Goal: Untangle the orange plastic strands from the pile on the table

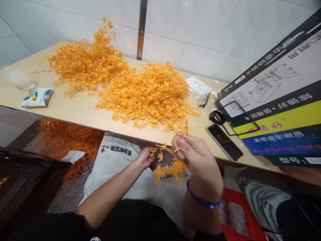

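Note:
My right hand (197, 155), with a blue band on its wrist, pinches a thin-stemmed orange plastic sprig (173, 169) between thumb and fingers. The sprig hangs below the table edge, over my lap, in a loose curve of small flower-like pieces. At its other end my left hand (145, 157) is closed around a few of those pieces; its fingertips are partly hidden. Just beyond both hands a large heap of similar orange pieces (150, 95) lies on the table. Another tangled pile (87, 67) stands taller at the back left.
On the pale table (75, 110), a white snack packet (37, 97) lies left. At right are a phone (224, 142), glasses (203, 100), a black frame-like stand (217, 117) and a large printed box (273, 93). More orange pieces (72, 140) fill the floor at left. Another person's leg (260, 187) is at right.

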A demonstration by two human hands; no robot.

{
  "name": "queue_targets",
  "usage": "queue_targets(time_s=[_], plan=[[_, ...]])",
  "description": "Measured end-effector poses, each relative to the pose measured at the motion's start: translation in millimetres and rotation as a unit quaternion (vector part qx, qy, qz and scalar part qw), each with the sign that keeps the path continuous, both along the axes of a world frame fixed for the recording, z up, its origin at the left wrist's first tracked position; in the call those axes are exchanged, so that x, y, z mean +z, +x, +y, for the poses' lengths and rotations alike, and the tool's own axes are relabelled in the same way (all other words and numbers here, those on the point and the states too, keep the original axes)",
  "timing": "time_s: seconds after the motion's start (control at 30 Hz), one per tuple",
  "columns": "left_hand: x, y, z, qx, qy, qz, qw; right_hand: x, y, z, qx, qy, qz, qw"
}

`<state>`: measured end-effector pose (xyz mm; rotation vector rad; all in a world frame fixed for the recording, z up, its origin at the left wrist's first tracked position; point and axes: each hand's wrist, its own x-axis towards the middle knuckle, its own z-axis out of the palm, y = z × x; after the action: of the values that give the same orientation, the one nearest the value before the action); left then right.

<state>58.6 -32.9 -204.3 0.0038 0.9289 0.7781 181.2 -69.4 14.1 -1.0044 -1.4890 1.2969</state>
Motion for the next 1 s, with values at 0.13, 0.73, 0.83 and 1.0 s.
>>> queue_targets(time_s=[0.13, 0.73, 0.83, 1.0], plan=[[-13.8, 0, -3, -0.022, -0.006, 0.105, 0.994, 22.5, 10, -27, -0.043, 0.023, 0.098, 0.994], [82.1, -18, -19, -0.457, 0.341, 0.202, 0.796, 39.9, 46, -11, -0.127, 0.063, 0.234, 0.962], [143.6, -51, -10, -0.538, 0.446, 0.166, 0.696, 40.7, 56, -14, -0.138, 0.078, 0.240, 0.958], [227.5, -90, 38, -0.214, 0.525, 0.578, 0.587, 41.3, 67, -17, -0.192, 0.076, 0.244, 0.947]])
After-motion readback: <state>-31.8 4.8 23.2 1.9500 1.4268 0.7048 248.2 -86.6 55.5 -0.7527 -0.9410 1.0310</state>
